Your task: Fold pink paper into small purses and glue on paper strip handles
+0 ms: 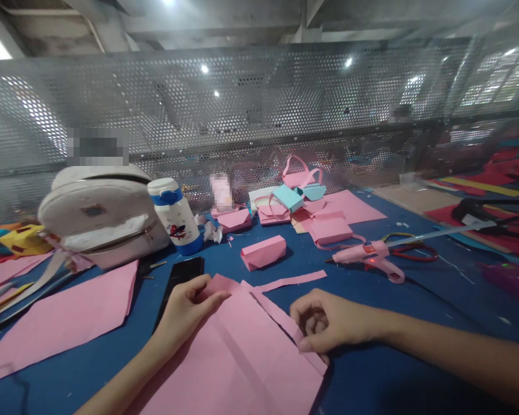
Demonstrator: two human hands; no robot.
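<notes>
A large sheet of pink paper (242, 351) lies before me on the blue table. Its upper left corner is pinched between the thumb and fingers of my left hand (185, 308). Along its right edge runs a narrow paper strip (281, 317), partly separated from the sheet by a dark gap. My right hand (324, 323) has its fingers curled and its thumb on the lower part of that strip. Just beyond the sheet lie a loose pink strip (294, 280) and a small folded pink paper box (263, 253). A black phone (185, 274) is partly hidden behind my left hand.
A pink glue gun (372, 256) with a lit red light and red-handled scissors (419, 251) lie at right. Several paper bags (289, 199) stand at the back before a perforated metal panel (242, 109). A white backpack (99, 213), bottle (177, 219) and pink sheets (69, 317) occupy the left.
</notes>
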